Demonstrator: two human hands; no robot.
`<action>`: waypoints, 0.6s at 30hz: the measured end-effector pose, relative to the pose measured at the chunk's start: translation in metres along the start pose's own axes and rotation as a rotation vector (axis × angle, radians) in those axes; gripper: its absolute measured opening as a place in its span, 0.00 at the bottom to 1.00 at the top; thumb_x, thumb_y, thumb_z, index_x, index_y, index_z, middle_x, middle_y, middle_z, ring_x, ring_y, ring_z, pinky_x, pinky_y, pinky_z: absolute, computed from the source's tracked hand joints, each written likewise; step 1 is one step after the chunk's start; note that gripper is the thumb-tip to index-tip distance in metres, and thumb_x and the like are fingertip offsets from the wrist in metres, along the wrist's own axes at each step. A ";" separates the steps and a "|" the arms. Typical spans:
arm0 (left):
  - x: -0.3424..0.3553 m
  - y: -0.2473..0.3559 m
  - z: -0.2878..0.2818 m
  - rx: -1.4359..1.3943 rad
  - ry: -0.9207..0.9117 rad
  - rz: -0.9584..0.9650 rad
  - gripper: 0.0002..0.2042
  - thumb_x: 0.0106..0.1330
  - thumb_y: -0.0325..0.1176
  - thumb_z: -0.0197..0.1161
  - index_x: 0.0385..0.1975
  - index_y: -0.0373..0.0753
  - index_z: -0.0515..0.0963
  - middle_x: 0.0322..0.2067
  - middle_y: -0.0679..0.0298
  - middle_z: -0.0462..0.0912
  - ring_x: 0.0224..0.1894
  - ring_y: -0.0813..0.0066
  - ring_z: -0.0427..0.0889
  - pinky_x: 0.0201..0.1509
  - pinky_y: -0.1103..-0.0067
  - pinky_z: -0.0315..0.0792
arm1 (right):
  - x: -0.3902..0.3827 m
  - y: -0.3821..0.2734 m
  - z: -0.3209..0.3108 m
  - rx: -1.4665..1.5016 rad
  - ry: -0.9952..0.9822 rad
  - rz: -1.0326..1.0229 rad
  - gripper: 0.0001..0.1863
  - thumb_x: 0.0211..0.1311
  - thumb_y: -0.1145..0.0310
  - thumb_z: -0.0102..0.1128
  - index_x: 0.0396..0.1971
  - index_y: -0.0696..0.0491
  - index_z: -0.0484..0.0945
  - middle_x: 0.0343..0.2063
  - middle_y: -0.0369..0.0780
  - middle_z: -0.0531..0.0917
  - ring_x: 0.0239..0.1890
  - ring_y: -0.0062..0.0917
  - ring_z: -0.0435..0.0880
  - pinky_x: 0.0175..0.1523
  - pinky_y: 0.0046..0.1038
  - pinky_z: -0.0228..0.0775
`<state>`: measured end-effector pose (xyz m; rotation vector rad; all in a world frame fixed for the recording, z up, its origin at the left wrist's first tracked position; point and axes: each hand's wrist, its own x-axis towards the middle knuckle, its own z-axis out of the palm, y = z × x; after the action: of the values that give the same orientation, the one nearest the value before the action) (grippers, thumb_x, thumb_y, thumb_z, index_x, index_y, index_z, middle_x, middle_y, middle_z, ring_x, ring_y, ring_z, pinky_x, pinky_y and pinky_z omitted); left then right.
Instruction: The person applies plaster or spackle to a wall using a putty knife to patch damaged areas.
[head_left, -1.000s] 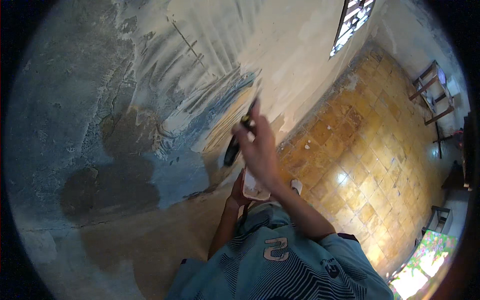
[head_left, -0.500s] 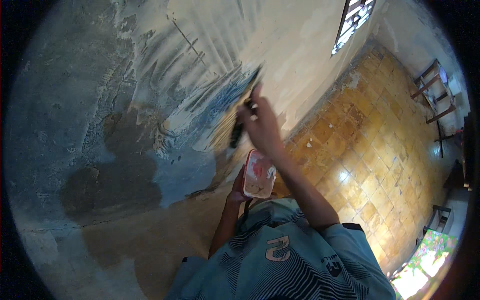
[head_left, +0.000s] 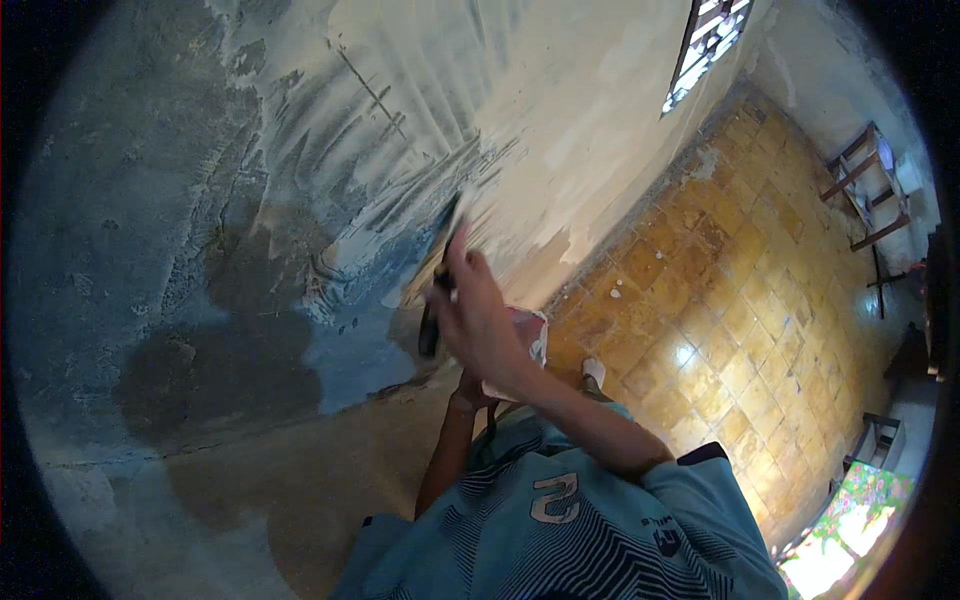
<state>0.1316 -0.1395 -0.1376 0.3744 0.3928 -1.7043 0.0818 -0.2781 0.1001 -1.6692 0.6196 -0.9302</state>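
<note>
Vs. half a sec ago, R hand (head_left: 480,315) and tool (head_left: 429,335) have swung left and lower in view; R wrist now covers most of the tub (head_left: 528,322), and a foot (head_left: 593,368) shows again just right of it.

Nearest: teal shirt (head_left: 500,510), below tub. L hand (head_left: 472,388) holds tub at its lower left, in front of the body; fingertips hidden, so can't tell how tight. Tub's inside is pinkish, w/ whitish stuff on the rim. R hand, above-left of tub, has its fingers wrapped round the tool's black handle, one finger stretched toward the blade. Blade's blurred; can't tell if it's touching the wall (head_left: 130,220).

Beyond: bluish smear (head_left: 400,250) on the wall, up-left of tub, w/ pale streaks above; dark shadow (head_left: 225,370) well left. Yellowish tiled floor (head_left: 700,340) right of tub; window (head_left: 705,50) and stool (head_left: 870,190) farther off, up-right.

Risks, my guess: R forearm crosses so near tub that a knock could tip it onto foot or floor; too steep a blade could gouge ridges into the smear; shadow could hide thin spots.
</note>
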 end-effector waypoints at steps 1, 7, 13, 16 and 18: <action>0.000 0.000 0.002 0.013 -0.001 0.010 0.34 0.72 0.61 0.50 0.71 0.46 0.62 0.67 0.57 0.70 0.66 0.55 0.71 0.71 0.56 0.63 | -0.006 -0.002 -0.004 0.000 -0.001 -0.001 0.24 0.67 0.75 0.59 0.61 0.61 0.66 0.40 0.47 0.76 0.42 0.36 0.79 0.46 0.35 0.74; 0.005 -0.005 0.020 0.084 0.002 0.063 0.34 0.72 0.61 0.50 0.71 0.46 0.62 0.67 0.57 0.70 0.66 0.55 0.71 0.71 0.56 0.63 | 0.042 0.013 -0.050 0.000 0.071 -0.011 0.30 0.67 0.75 0.58 0.68 0.60 0.60 0.41 0.49 0.76 0.44 0.35 0.79 0.48 0.35 0.74; -0.002 -0.003 0.028 0.154 -0.006 0.154 0.34 0.72 0.61 0.50 0.71 0.46 0.62 0.67 0.57 0.70 0.66 0.56 0.71 0.71 0.56 0.63 | -0.011 -0.010 -0.010 0.041 -0.107 -0.019 0.36 0.66 0.74 0.60 0.70 0.65 0.53 0.40 0.51 0.75 0.46 0.40 0.78 0.52 0.38 0.72; 0.004 -0.003 0.038 0.188 -0.003 0.183 0.34 0.72 0.61 0.50 0.71 0.46 0.62 0.67 0.57 0.70 0.66 0.56 0.70 0.71 0.56 0.63 | 0.026 0.005 -0.039 -0.004 0.043 -0.058 0.34 0.69 0.74 0.58 0.70 0.64 0.53 0.40 0.49 0.75 0.44 0.36 0.80 0.49 0.36 0.75; 0.007 -0.003 0.045 0.214 -0.004 0.202 0.34 0.72 0.61 0.50 0.71 0.46 0.62 0.67 0.57 0.70 0.66 0.56 0.70 0.71 0.56 0.63 | 0.045 0.013 -0.040 -0.039 -0.036 -0.028 0.36 0.68 0.74 0.59 0.71 0.64 0.51 0.41 0.50 0.74 0.43 0.39 0.79 0.49 0.38 0.74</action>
<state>0.1260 -0.1660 -0.1010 0.5489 0.1628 -1.5524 0.0749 -0.3391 0.1049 -1.7294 0.5944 -0.9111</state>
